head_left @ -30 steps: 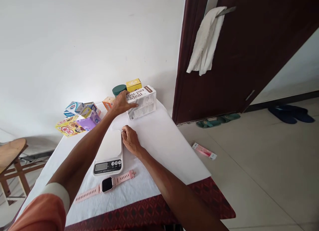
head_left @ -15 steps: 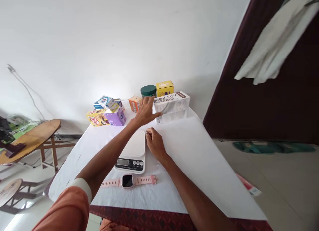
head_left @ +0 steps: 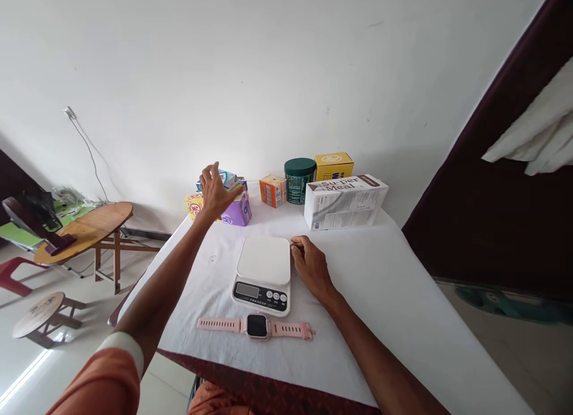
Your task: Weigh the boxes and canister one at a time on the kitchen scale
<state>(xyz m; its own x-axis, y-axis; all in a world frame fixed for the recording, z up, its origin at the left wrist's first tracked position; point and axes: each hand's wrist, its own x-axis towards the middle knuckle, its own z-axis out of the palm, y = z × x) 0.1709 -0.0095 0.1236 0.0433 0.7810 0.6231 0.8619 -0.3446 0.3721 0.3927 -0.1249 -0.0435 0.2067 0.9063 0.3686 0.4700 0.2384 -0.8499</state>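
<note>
Formerly at carton [head_left: 347, 207], left hand [head_left: 215, 193] now by boxes [head_left: 237, 212].

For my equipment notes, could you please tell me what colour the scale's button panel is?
The scale's button panel is black, best seen in the head view.

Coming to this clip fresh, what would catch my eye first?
Likely the flat white scale with its black control panel, central on the white-clothed table, and the pale-pink-strapped smartwatch lying in front of it. Next, the long white "Super Meal" carton at the back right, and the open left hand by the cluster of colourful cardboard boxes at the back left.
</note>
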